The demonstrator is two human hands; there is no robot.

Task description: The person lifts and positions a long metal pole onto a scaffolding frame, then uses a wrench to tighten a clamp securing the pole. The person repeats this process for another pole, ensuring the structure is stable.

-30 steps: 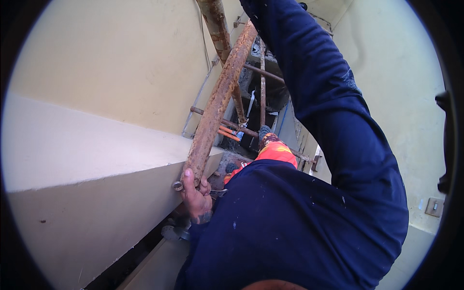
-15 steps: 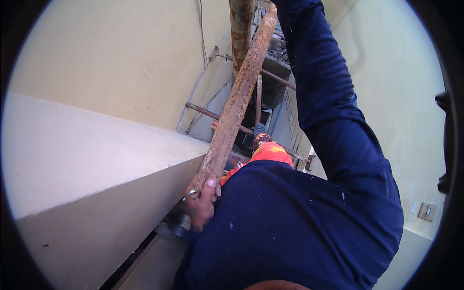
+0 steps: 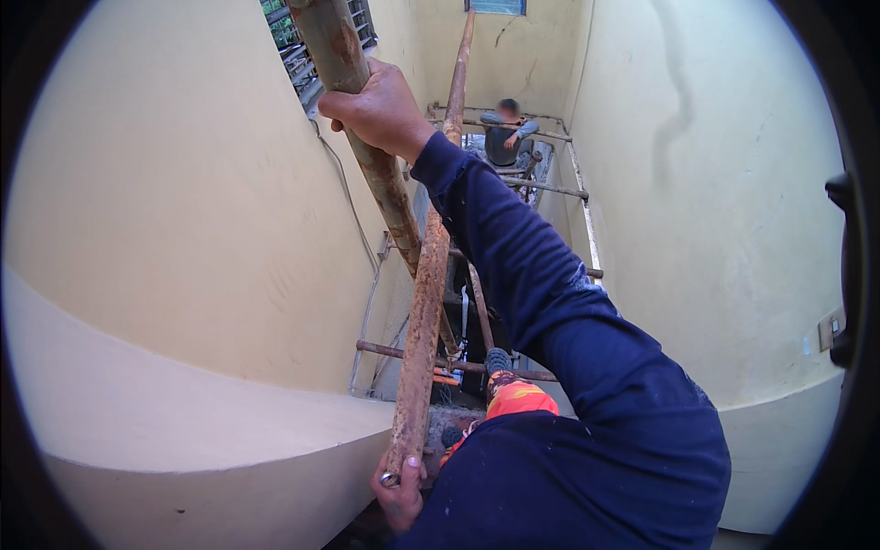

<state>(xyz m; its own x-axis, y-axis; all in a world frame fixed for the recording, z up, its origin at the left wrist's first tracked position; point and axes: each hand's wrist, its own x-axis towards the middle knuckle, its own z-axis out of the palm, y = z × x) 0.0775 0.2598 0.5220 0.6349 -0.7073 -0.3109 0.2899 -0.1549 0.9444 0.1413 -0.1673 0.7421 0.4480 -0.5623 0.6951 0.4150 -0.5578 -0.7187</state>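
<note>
- Head view, up top: the right hand (image 3: 380, 112) has its fingers wrapped tight around a stained scaffold pole (image 3: 386, 188) near the left wall (image 3: 211, 183).
- Down low, the left hand (image 3: 401, 502) has its fingers curled round the bottom end of the long rusty pipe (image 3: 419, 367). There's a shiny metal ring (image 3: 390, 478) right there too, maybe a ring spanner, can't really tell.
- The rusty pipe slants up and away, in front of the crossbar (image 3: 380, 349) and behind the navy sleeve (image 3: 532, 266). Looks like it runs on toward the small window (image 3: 495, 6).
- A co-worker (image 3: 502, 139) sits well off at the far end.
- My read: it's a steadying step, pipe in one hand, pole in the other.
- Next move calls for a solid grip up top and care with the pipe's far end, imo.
</note>
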